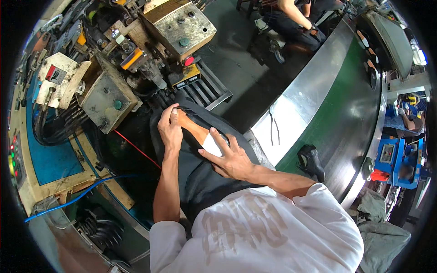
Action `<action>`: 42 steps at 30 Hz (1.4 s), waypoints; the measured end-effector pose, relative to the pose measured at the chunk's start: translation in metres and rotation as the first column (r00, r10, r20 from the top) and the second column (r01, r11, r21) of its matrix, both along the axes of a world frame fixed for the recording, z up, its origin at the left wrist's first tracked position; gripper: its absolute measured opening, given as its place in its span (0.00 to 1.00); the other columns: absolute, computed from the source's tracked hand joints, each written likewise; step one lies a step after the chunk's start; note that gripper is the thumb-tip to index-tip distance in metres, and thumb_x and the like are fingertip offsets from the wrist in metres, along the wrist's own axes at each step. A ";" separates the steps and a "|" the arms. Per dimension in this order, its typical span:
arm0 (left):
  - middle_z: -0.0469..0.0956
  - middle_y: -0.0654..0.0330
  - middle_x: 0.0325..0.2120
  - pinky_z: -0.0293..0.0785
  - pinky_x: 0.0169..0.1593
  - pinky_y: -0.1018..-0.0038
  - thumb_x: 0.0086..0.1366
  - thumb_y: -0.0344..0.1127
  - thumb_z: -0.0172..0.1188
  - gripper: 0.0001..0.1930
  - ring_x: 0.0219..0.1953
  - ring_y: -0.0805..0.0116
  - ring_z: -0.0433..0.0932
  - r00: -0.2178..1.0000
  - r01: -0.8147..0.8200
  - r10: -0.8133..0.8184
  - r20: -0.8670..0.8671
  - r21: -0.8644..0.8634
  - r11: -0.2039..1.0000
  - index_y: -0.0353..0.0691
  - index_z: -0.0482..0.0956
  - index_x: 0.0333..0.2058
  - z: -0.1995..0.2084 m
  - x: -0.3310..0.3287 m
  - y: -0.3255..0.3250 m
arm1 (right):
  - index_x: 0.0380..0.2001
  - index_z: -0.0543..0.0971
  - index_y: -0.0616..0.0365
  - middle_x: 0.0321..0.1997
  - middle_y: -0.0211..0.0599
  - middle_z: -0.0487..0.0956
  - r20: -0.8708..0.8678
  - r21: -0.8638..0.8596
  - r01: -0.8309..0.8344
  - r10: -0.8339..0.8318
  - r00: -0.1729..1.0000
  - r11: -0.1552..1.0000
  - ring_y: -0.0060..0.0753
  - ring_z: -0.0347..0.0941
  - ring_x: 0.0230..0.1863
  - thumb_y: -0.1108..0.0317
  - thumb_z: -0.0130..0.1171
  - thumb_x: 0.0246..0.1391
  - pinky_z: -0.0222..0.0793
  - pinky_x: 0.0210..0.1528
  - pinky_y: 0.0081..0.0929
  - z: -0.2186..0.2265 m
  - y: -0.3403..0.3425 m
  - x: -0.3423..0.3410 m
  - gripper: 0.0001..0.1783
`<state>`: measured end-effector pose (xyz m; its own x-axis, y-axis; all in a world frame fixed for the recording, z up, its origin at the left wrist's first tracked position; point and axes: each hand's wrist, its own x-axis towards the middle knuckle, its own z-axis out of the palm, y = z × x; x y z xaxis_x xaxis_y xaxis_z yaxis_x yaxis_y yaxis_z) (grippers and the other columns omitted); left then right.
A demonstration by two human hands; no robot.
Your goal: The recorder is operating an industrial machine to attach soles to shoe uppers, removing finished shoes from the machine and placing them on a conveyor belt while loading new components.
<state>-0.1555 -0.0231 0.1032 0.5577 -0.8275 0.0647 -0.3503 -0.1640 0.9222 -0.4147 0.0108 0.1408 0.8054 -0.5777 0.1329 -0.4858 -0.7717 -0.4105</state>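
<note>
A black shoe lies bottom up over my lap, its underside [193, 127] tan along most of its length and white towards the end nearer me. My left hand [170, 129] grips the far end of the shoe, with the thumb and fingers closed around its edge. Across the white end rests my right hand [232, 159], its fingers bent over the shoe and a little apart. Black upper shows along the sides, partly covered by my hands. Dark cloth [193, 168] covers my lap under the shoe.
A machine with control boxes [184, 32] and hoses stands ahead and left. To the right runs a green conveyor belt [314, 118] with a metal edge, carrying a black shoe [312, 162] and several upturned shoes [373, 73]. A blue hose [86, 189] crosses at left. Another person [296, 22] sits beyond.
</note>
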 end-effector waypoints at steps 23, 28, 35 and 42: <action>0.73 0.54 0.71 0.70 0.71 0.62 0.83 0.43 0.58 0.28 0.67 0.59 0.76 0.675 0.136 -0.167 -0.719 -0.101 0.986 0.38 0.71 0.74 0.028 0.035 0.020 | 0.65 0.85 0.41 0.83 0.70 0.55 0.167 0.151 -0.026 0.001 0.986 0.988 0.73 0.68 0.70 0.67 0.79 0.47 0.73 0.68 0.60 0.056 -0.036 0.006 0.38; 0.82 0.50 0.60 0.77 0.65 0.53 0.76 0.40 0.65 0.22 0.61 0.49 0.82 0.971 -0.078 0.075 0.225 0.007 0.997 0.35 0.80 0.63 -0.090 0.093 0.037 | 0.67 0.84 0.43 0.84 0.74 0.54 0.300 -0.012 -0.104 0.103 0.948 0.994 0.73 0.67 0.74 0.67 0.79 0.47 0.68 0.73 0.58 0.145 -0.080 0.073 0.39; 0.85 0.55 0.52 0.68 0.68 0.54 0.68 0.36 0.66 0.14 0.61 0.54 0.78 0.724 -0.096 -0.092 0.683 0.232 0.968 0.39 0.85 0.50 -0.087 0.049 -0.010 | 0.71 0.80 0.37 0.83 0.70 0.55 0.327 -0.226 0.000 0.076 0.942 0.974 0.77 0.69 0.67 0.61 0.76 0.53 0.72 0.71 0.60 0.161 -0.206 0.251 0.40; 0.86 0.56 0.48 0.69 0.67 0.55 0.68 0.35 0.66 0.13 0.58 0.55 0.81 0.820 -0.101 -0.014 0.573 0.170 0.980 0.39 0.88 0.49 -0.080 0.066 -0.020 | 0.73 0.78 0.34 0.84 0.70 0.51 0.335 -0.145 0.079 -0.026 0.942 0.986 0.79 0.64 0.73 0.59 0.75 0.56 0.65 0.78 0.60 0.112 -0.260 0.333 0.40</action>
<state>-0.0893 -0.0428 0.0231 0.5046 -0.8319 0.2308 -0.7904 -0.3375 0.5113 -0.0822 -0.2491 0.2527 0.6698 -0.5691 0.4769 -0.3845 -0.8153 -0.4330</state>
